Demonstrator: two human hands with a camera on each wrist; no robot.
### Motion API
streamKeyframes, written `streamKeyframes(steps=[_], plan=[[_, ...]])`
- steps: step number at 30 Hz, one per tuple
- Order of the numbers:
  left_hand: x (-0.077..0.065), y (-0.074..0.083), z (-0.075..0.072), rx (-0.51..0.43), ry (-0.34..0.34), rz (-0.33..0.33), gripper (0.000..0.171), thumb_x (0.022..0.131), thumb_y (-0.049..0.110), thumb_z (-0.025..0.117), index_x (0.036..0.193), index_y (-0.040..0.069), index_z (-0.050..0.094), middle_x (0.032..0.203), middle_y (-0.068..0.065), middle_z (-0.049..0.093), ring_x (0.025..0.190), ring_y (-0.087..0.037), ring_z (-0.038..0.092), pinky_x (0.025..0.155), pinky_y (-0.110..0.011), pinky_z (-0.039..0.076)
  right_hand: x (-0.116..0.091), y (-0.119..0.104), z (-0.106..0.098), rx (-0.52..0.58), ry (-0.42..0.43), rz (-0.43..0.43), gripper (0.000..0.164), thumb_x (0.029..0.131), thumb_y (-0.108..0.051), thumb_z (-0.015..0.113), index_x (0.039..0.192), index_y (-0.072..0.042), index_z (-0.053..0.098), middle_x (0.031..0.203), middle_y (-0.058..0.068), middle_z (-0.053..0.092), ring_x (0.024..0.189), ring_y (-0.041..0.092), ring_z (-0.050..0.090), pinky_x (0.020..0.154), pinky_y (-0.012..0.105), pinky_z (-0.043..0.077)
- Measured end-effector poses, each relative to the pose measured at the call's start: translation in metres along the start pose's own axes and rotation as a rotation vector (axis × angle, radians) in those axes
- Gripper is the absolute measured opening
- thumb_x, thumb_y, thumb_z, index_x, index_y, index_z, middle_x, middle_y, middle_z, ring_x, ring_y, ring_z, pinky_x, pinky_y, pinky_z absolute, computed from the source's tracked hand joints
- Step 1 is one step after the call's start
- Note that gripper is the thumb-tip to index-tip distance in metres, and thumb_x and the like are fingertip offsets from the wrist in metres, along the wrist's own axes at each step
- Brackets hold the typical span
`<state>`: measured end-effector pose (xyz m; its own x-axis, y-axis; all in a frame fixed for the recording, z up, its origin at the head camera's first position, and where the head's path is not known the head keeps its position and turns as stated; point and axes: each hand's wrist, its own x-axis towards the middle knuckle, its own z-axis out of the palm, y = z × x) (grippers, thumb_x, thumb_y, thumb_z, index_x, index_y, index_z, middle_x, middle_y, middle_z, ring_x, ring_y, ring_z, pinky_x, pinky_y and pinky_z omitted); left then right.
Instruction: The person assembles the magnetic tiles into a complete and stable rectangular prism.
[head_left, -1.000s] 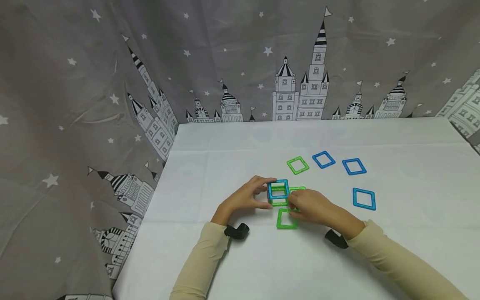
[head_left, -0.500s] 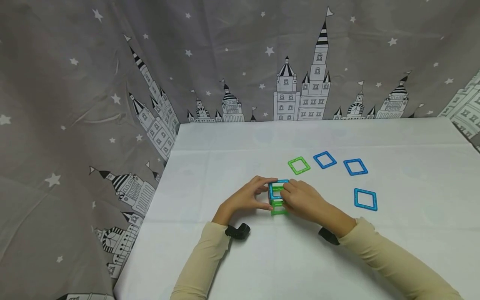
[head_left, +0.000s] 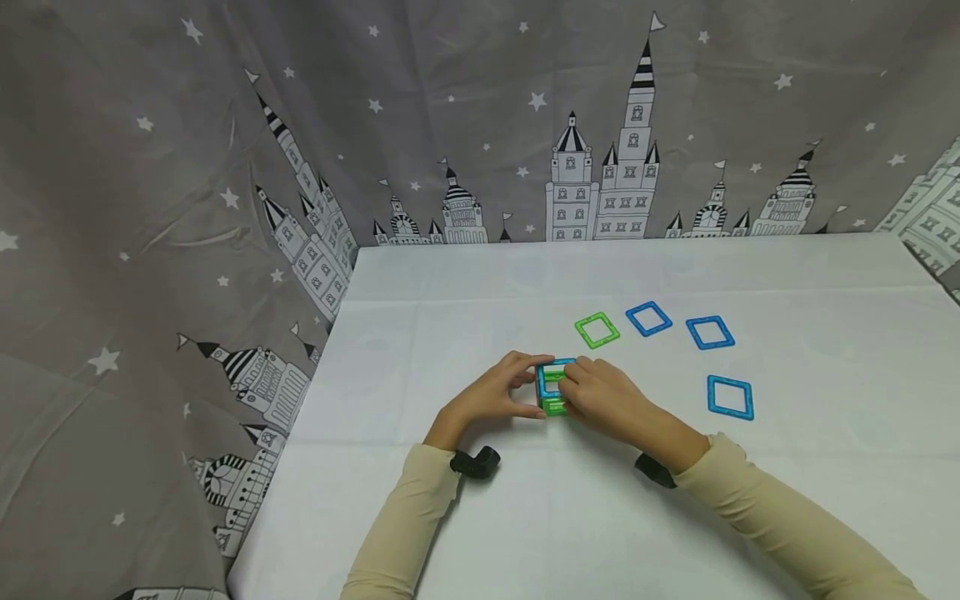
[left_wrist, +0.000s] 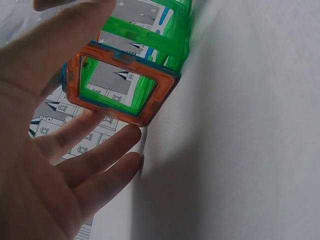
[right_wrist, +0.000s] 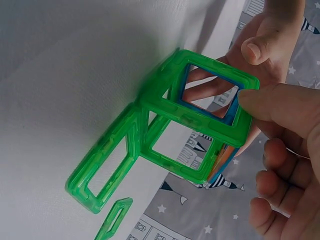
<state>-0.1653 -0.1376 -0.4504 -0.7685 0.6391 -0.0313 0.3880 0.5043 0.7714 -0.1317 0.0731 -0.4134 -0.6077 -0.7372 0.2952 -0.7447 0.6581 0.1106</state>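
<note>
A small cube of magnetic tiles [right_wrist: 190,120] stands on the white table, with a blue tile [head_left: 541,385] on top and an orange tile [left_wrist: 120,57] on its left side. My left hand [head_left: 495,392] grips the cube, thumb at the near corner and index finger at the far one. My right hand [head_left: 611,404] pinches a green magnetic tile [right_wrist: 165,102] at its upper edge, thumb on its face, upright against the cube's near side. Another green tile [right_wrist: 107,160] lies at the cube's base on the right, hidden behind my right hand in the head view.
Beyond the cube lie a loose green tile [head_left: 597,331] and two blue tiles, one blue tile [head_left: 648,318] beside the green one. A further blue tile [head_left: 729,397] lies to the right. A grey castle-print curtain [head_left: 465,125] hangs behind the white table [head_left: 450,283].
My right hand has brought the green tile, which lay flat in front of the cube, upright against its near side. My left hand has kept its grip.
</note>
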Motion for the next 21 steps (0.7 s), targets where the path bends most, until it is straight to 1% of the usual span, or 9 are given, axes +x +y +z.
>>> streamKeyframes(steps=[5,10,14,18,21], plan=[[0.0,0.001,0.001,0.007,0.014,-0.003,0.076,0.074,0.027,0.076,0.139,0.026,0.037,0.118,-0.005,0.044,0.116,-0.022,0.053,0.097,-0.034,0.047,0.0,0.0,0.0,0.016,-0.003,0.003,0.02,0.074,-0.022,0.076,0.083,-0.008,0.065,0.078,0.001,0.057,0.069,0.014,0.043,0.059,0.023,0.043],[0.0,0.002,0.001,0.017,0.028,-0.02,0.072,0.076,0.03,0.074,0.138,0.026,0.038,0.118,-0.006,0.044,0.113,-0.022,0.054,0.095,-0.034,0.048,-0.001,0.001,0.001,0.049,0.013,0.007,0.016,0.074,-0.019,0.075,0.078,-0.01,0.062,0.074,0.0,0.056,0.067,0.013,0.046,0.057,0.022,0.044],[0.0,0.001,0.002,0.023,0.031,-0.035,0.071,0.076,0.031,0.073,0.137,0.027,0.038,0.119,-0.005,0.044,0.113,-0.02,0.054,0.094,-0.033,0.048,-0.003,0.001,0.001,0.141,-0.012,0.018,0.016,0.076,-0.014,0.073,0.077,-0.011,0.058,0.072,0.0,0.054,0.064,0.01,0.048,0.056,0.021,0.046],[0.001,0.001,0.003,0.019,0.036,-0.023,0.071,0.076,0.029,0.074,0.137,0.026,0.038,0.118,-0.006,0.044,0.113,-0.02,0.054,0.094,-0.031,0.048,-0.007,0.002,0.002,0.24,-0.051,0.056,0.016,0.077,-0.01,0.072,0.08,-0.01,0.056,0.076,0.0,0.055,0.065,0.008,0.05,0.058,0.02,0.05],[0.001,0.0,0.003,0.01,0.038,-0.015,0.071,0.076,0.028,0.074,0.137,0.024,0.039,0.118,-0.006,0.044,0.113,-0.021,0.055,0.094,-0.031,0.048,-0.011,0.003,0.003,0.3,-0.046,0.069,0.017,0.078,-0.006,0.07,0.08,-0.01,0.054,0.077,-0.001,0.054,0.064,0.007,0.051,0.057,0.02,0.049]])
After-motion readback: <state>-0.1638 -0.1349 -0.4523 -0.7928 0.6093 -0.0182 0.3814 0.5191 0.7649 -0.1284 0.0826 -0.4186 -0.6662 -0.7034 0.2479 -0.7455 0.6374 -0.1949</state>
